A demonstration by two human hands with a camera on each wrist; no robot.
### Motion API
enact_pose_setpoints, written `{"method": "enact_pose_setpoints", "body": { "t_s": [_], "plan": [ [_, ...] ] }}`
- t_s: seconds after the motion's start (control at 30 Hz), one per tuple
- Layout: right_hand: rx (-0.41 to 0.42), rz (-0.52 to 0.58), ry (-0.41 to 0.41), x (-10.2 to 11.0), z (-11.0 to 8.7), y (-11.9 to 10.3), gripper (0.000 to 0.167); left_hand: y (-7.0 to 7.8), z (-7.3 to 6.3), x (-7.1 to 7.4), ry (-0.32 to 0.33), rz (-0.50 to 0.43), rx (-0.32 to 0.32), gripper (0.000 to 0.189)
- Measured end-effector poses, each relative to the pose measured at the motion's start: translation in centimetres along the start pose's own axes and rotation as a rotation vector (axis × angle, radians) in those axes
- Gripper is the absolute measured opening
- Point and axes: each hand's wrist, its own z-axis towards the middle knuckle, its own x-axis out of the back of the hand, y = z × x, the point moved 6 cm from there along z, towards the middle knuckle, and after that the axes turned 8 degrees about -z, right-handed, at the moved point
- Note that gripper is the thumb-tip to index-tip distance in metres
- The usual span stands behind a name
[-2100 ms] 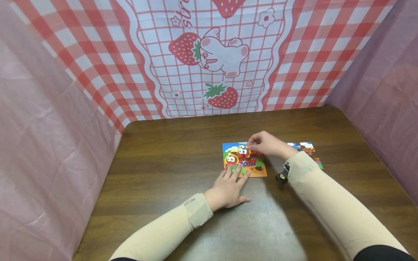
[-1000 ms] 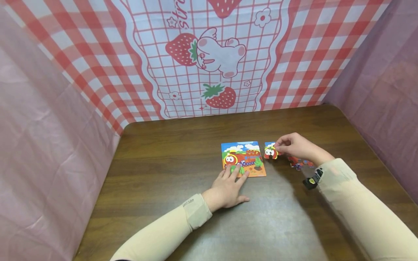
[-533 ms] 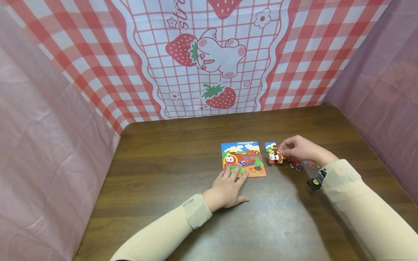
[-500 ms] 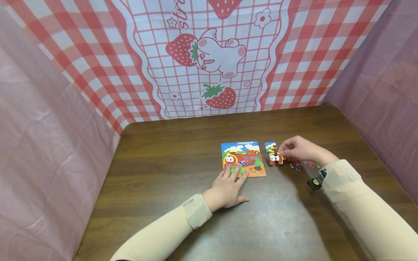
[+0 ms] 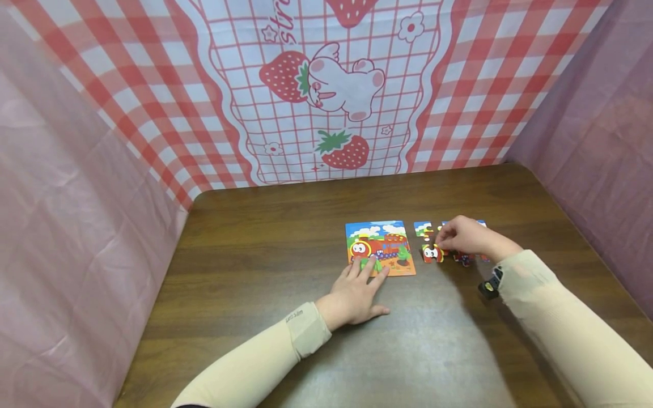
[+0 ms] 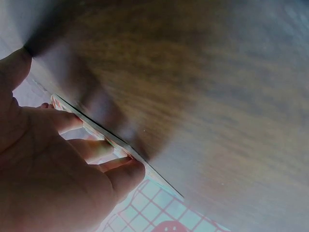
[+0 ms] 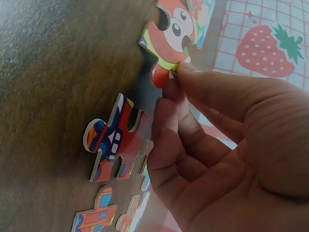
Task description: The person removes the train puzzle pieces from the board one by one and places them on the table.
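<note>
My right hand (image 5: 466, 235) pinches a jigsaw piece (image 7: 166, 41) printed with a red face and big white eyes. In the right wrist view thumb and fingertips hold the piece by its red tab. Head view shows that eyed piece close over the table, just nearer to me than a blue-sky jigsaw piece (image 5: 422, 228). Left of these lies a square picture card (image 5: 390, 241) of a red train with a face. My left hand (image 5: 357, 292) rests with spread fingers on the card's near edge, and the left wrist view shows its fingertips along that edge.
Several loose jigsaw pieces lie beyond and under the right hand, among them a red and blue wheel piece (image 7: 116, 140) and a carriage piece (image 7: 96, 212). A red checked cloth (image 5: 326, 147) hangs behind the brown wooden table (image 5: 265, 238). Pink drapes (image 5: 76, 226) hang at both sides.
My right hand has carried the eyed jigsaw piece from over the card to its right, past the sky piece, then slightly toward me. The left hand has stayed on the card.
</note>
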Motion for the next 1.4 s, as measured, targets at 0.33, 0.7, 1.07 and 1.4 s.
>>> {"method": "enact_pose_setpoints", "body": {
  "t_s": [0.33,0.7,1.07,1.4],
  "plan": [
    [0.009,-0.091,0.008,-0.2,0.6,-0.2,0.007,-0.1,0.1,-0.1,0.006,0.003,-0.001,0.085],
    [-0.053,-0.033,0.011,-0.5,0.5,0.1,0.005,0.0,0.0,-0.1,-0.001,-0.007,-0.003,0.086],
    [-0.093,0.033,0.004,-0.3,0.2,-0.5,0.008,-0.1,0.2,0.0,0.004,-0.011,-0.007,0.086],
    [-0.076,0.062,0.017,-0.3,0.1,-1.0,0.011,-1.3,0.7,2.2,0.094,-0.131,-0.066,0.086]
  ]
}}
